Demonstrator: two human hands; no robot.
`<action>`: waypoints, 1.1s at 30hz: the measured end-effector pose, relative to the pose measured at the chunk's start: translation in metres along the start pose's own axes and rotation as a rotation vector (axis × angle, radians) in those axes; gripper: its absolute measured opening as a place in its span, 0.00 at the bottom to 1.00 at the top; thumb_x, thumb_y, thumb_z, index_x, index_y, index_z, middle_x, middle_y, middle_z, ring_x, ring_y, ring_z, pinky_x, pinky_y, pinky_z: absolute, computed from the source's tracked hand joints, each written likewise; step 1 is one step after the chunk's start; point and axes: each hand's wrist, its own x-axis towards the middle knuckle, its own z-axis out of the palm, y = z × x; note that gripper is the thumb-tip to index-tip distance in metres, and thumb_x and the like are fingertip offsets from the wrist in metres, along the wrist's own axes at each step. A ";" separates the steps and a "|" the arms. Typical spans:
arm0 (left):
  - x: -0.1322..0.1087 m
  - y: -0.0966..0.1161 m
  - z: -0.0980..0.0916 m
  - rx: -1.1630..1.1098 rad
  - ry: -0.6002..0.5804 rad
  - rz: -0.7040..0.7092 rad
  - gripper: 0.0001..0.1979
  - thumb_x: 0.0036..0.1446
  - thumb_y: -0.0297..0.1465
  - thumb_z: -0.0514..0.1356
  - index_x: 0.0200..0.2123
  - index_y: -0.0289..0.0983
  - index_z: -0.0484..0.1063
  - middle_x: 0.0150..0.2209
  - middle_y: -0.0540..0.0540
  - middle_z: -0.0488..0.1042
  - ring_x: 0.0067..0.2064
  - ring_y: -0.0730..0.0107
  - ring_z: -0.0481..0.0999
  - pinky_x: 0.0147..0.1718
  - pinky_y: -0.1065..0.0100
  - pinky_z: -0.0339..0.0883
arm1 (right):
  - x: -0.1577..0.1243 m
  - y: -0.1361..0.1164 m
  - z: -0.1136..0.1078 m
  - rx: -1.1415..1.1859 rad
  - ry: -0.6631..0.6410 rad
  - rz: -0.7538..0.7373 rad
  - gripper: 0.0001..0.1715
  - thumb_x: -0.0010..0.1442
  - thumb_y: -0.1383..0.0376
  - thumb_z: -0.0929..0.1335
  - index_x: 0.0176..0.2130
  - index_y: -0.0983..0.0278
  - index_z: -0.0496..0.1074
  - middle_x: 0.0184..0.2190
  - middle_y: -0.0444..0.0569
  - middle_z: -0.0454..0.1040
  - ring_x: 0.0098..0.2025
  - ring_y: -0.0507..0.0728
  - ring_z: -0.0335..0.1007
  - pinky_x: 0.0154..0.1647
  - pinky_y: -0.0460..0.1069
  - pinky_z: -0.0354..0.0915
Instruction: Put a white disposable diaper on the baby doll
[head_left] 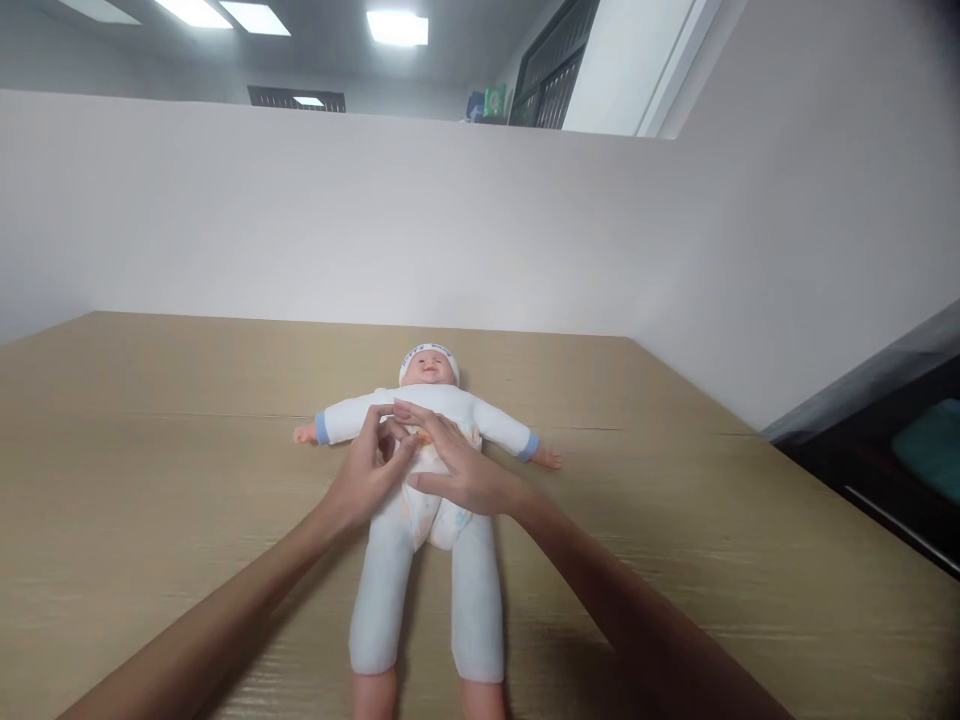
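A baby doll (379, 590) lies on its back, arms spread, its head toward the wall. It wears a white outfit with blue cuffs and a white hat with dark lettering. Around its hips is a printed diaper (446, 525). My left hand (375, 455) rests at the diaper's left side near the waist, fingers curled and pinched against it; what lies between them is hidden. My right hand (461, 465) lies over the front of the diaper with fingers stretched and thumb apart. The fingertips of both hands meet near the doll's belly.
The doll lies on a wooden table (187, 520). Behind it stands a pale partition wall (337, 220), which continues along the right side. Past the table's right edge is a dark object (885, 460) with a teal item (934, 450) on it.
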 end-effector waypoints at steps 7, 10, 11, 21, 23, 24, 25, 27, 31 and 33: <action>0.003 -0.020 0.004 -0.026 0.020 0.072 0.17 0.77 0.41 0.63 0.62 0.47 0.64 0.41 0.54 0.67 0.36 0.69 0.63 0.40 0.65 0.61 | -0.003 0.004 -0.002 0.127 0.023 -0.026 0.55 0.68 0.66 0.75 0.83 0.50 0.51 0.84 0.52 0.56 0.85 0.66 0.49 0.83 0.68 0.55; 0.006 -0.023 0.008 -0.062 0.071 0.075 0.16 0.75 0.40 0.66 0.57 0.47 0.63 0.41 0.54 0.65 0.35 0.70 0.61 0.39 0.65 0.59 | -0.004 0.007 -0.002 0.134 0.044 -0.032 0.52 0.70 0.64 0.74 0.82 0.51 0.54 0.84 0.51 0.55 0.86 0.66 0.49 0.83 0.68 0.55; 0.007 -0.023 0.009 -0.070 0.084 0.066 0.16 0.74 0.39 0.67 0.55 0.46 0.63 0.40 0.55 0.65 0.35 0.71 0.61 0.38 0.66 0.59 | -0.004 0.007 -0.002 0.132 0.047 -0.034 0.51 0.70 0.63 0.75 0.82 0.51 0.54 0.84 0.51 0.56 0.85 0.66 0.50 0.83 0.68 0.55; 0.012 -0.024 0.014 -0.125 0.139 0.011 0.16 0.69 0.39 0.69 0.46 0.43 0.62 0.38 0.54 0.65 0.36 0.70 0.65 0.39 0.66 0.61 | 0.002 0.007 0.002 0.320 0.201 -0.078 0.37 0.71 0.58 0.73 0.74 0.55 0.67 0.79 0.52 0.66 0.83 0.65 0.56 0.83 0.64 0.58; 0.008 -0.013 0.008 -0.056 0.149 0.003 0.15 0.68 0.42 0.69 0.45 0.42 0.67 0.40 0.53 0.68 0.35 0.70 0.65 0.38 0.65 0.61 | -0.001 0.000 0.007 0.381 0.346 -0.094 0.27 0.73 0.56 0.71 0.68 0.56 0.72 0.73 0.54 0.73 0.78 0.64 0.65 0.78 0.62 0.64; 0.003 -0.007 0.005 -0.012 0.155 0.002 0.15 0.68 0.43 0.69 0.45 0.42 0.68 0.41 0.52 0.70 0.34 0.70 0.65 0.37 0.65 0.62 | -0.005 -0.006 0.011 0.366 0.431 -0.085 0.22 0.75 0.57 0.69 0.64 0.56 0.74 0.69 0.54 0.77 0.73 0.63 0.72 0.75 0.61 0.68; -0.003 0.001 0.002 0.036 0.161 0.011 0.15 0.68 0.43 0.69 0.44 0.42 0.69 0.43 0.51 0.72 0.34 0.70 0.66 0.37 0.65 0.62 | -0.011 -0.013 0.015 0.308 0.507 -0.069 0.17 0.75 0.58 0.69 0.60 0.56 0.75 0.63 0.53 0.80 0.67 0.63 0.77 0.71 0.60 0.71; -0.022 0.014 -0.004 0.128 0.161 0.057 0.14 0.69 0.44 0.69 0.43 0.42 0.71 0.45 0.50 0.75 0.36 0.68 0.68 0.40 0.63 0.64 | -0.030 -0.034 0.027 0.098 0.589 -0.029 0.09 0.75 0.62 0.68 0.52 0.57 0.78 0.52 0.51 0.84 0.54 0.61 0.81 0.62 0.59 0.73; -0.076 0.029 -0.008 0.297 0.033 0.067 0.12 0.74 0.44 0.64 0.44 0.43 0.76 0.45 0.47 0.80 0.41 0.60 0.74 0.44 0.59 0.65 | -0.080 -0.073 0.057 -0.213 0.376 -0.005 0.11 0.71 0.71 0.69 0.51 0.59 0.77 0.48 0.50 0.84 0.51 0.62 0.79 0.58 0.59 0.72; -0.101 0.030 -0.007 0.417 -0.073 0.051 0.13 0.76 0.44 0.61 0.43 0.43 0.78 0.42 0.47 0.82 0.42 0.56 0.75 0.47 0.56 0.65 | -0.101 -0.080 0.073 -0.288 0.283 0.071 0.14 0.70 0.73 0.70 0.53 0.60 0.77 0.50 0.51 0.84 0.54 0.64 0.79 0.60 0.61 0.72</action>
